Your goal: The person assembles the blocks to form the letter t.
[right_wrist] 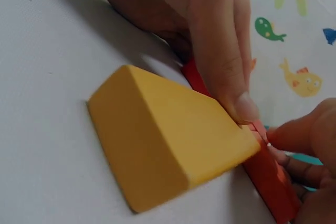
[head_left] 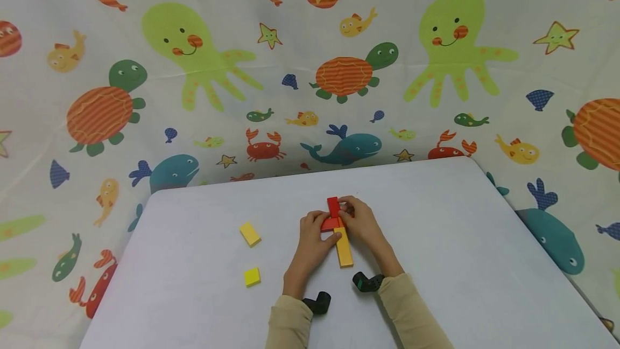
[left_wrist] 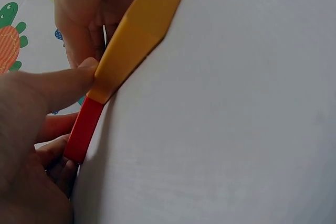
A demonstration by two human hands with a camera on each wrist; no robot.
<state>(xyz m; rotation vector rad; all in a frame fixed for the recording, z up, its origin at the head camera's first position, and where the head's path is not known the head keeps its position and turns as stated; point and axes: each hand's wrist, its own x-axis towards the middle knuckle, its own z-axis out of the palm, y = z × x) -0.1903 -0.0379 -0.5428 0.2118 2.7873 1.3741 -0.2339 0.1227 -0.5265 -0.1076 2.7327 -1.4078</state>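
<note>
With both our left hand point(head_left: 312, 236) and right hand point(head_left: 360, 222) pinching the small, rigid red wooden blocks point(head_left: 332, 213) abutting the long orange wooden block point(head_left: 343, 248) mid-tabletop point(head_left: 436, 263), they seem light, best held by their flat sides.

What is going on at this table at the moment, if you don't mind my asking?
A person is fitting flat coloured blocks together on a white table. The left hand has its thumb against the long orange block, while the right hand pinches the red block at its far end. Another red piece lies partly hidden between the hands. Two yellow blocks lie apart to the left, untouched.
</note>
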